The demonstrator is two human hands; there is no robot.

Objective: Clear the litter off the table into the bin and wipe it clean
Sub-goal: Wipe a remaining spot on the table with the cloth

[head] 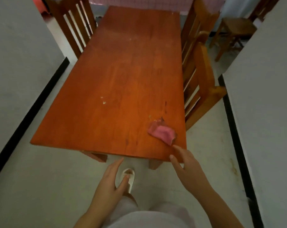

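A long wooden table [123,76] fills the middle of the view, seen from its near short end, with slatted chairs [198,76] tucked against both long sides, which leaves the near end as the open place to stand and reach. Most of the top is bare of large litter; no bin is in view. A crumpled pink cloth [162,132] lies at the near right corner, close to the edge and within reach of the standing person — a likely spot for the wiping tool. The right hand [187,167] is extended toward it with fingers spread and empty, its forefinger tip just short of the cloth, apparently about to take it up. The left hand [112,176] hangs loose and empty below the table edge, over a pale slipper [128,176]. Smallest of all, a few pale crumbs [103,102] dot the surface left of centre — the residue the wipe is presumably meant to remove.
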